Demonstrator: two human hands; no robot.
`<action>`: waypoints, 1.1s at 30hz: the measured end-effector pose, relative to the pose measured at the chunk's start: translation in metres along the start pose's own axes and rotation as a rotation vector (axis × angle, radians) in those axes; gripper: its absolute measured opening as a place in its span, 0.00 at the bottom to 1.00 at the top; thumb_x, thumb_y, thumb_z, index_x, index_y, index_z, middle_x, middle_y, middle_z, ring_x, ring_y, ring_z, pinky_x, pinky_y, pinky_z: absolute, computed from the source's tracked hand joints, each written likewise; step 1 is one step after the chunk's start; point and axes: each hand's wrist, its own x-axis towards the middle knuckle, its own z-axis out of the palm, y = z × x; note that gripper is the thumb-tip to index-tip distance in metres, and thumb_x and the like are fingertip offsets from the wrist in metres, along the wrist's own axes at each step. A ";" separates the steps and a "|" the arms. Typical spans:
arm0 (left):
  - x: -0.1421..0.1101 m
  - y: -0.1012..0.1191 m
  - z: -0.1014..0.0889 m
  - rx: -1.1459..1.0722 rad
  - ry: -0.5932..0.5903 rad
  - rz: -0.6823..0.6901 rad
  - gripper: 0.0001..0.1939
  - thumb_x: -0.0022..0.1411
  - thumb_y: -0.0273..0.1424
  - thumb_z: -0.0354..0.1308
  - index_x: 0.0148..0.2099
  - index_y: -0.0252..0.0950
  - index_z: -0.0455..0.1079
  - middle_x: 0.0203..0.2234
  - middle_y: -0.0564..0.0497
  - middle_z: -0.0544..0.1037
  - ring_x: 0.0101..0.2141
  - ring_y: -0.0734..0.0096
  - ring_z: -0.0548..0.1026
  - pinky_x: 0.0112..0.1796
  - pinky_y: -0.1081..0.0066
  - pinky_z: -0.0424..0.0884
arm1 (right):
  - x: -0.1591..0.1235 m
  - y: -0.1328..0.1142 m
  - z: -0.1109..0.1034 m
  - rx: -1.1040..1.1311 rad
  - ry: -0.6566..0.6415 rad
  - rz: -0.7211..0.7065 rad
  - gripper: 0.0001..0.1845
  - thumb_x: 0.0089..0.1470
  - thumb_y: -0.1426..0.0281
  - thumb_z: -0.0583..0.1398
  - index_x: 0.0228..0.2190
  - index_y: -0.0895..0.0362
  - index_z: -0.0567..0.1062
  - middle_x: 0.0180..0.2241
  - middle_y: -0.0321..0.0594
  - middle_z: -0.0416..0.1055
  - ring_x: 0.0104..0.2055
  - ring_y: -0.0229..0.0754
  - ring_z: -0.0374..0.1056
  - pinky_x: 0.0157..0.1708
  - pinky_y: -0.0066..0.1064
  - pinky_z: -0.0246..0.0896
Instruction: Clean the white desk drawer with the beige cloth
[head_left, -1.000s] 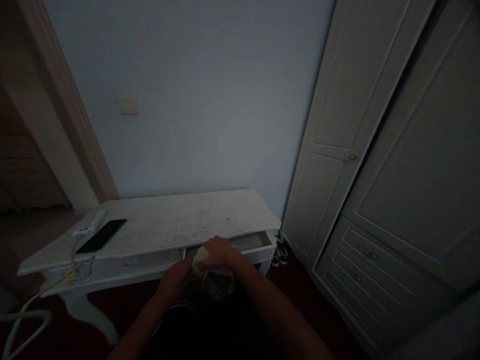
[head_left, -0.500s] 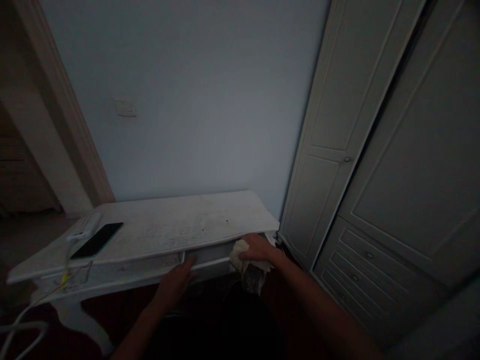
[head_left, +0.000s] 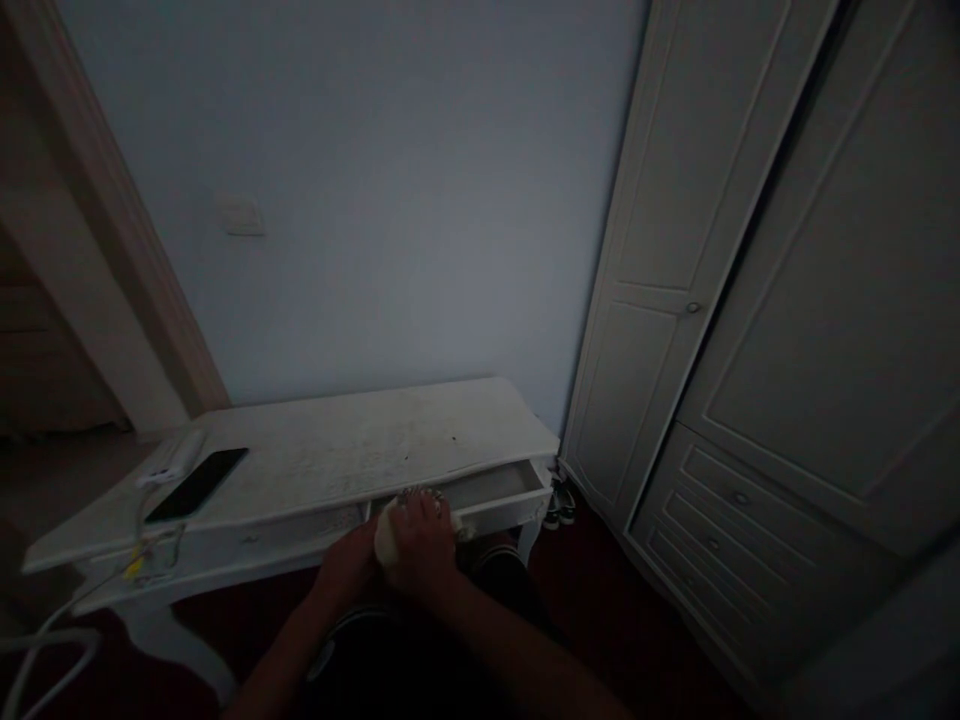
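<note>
One cloth [head_left: 385, 542] has neared the left hand [head_left: 352, 560].

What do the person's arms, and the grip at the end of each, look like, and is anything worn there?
The left grip and right grip are ungloved hands. The left forearm and right forearm are bare, with no sleeve, watch or cable visible. The light is too dim to tell rings or small markings.

No readable text, label, brand, number or sign on anything in view.
</note>
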 end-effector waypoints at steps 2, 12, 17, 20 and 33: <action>0.000 -0.001 -0.001 0.002 -0.011 0.002 0.24 0.68 0.31 0.50 0.65 0.44 0.67 0.63 0.45 0.74 0.60 0.59 0.74 0.56 0.66 0.67 | -0.011 -0.002 0.013 0.027 0.016 -0.018 0.43 0.52 0.51 0.66 0.65 0.52 0.63 0.65 0.57 0.61 0.64 0.66 0.56 0.62 0.63 0.49; 0.002 -0.008 0.004 0.044 -0.019 -0.003 0.18 0.67 0.30 0.51 0.57 0.44 0.70 0.58 0.45 0.77 0.55 0.59 0.76 0.52 0.66 0.68 | -0.031 0.026 0.047 -0.010 0.073 -0.200 0.35 0.57 0.52 0.63 0.63 0.45 0.66 0.59 0.50 0.68 0.59 0.62 0.61 0.58 0.60 0.55; 0.004 -0.006 0.003 0.075 -0.024 -0.009 0.14 0.71 0.33 0.47 0.53 0.43 0.71 0.51 0.46 0.81 0.50 0.61 0.79 0.49 0.68 0.69 | -0.053 0.037 0.089 -0.070 0.188 -0.295 0.24 0.57 0.56 0.65 0.54 0.47 0.73 0.49 0.45 0.74 0.51 0.55 0.66 0.52 0.51 0.61; 0.006 -0.011 0.009 0.081 0.026 -0.004 0.16 0.72 0.32 0.47 0.56 0.42 0.71 0.54 0.45 0.80 0.53 0.61 0.78 0.52 0.66 0.69 | -0.067 0.044 0.095 -0.054 0.186 -0.233 0.28 0.51 0.55 0.68 0.52 0.51 0.74 0.48 0.46 0.73 0.49 0.56 0.66 0.49 0.48 0.63; 0.013 -0.029 0.024 0.063 0.102 0.057 0.17 0.72 0.34 0.50 0.59 0.42 0.71 0.55 0.45 0.80 0.53 0.57 0.79 0.54 0.64 0.70 | -0.077 0.130 -0.019 0.199 0.648 0.441 0.27 0.48 0.59 0.67 0.48 0.55 0.73 0.46 0.49 0.69 0.49 0.56 0.62 0.51 0.46 0.60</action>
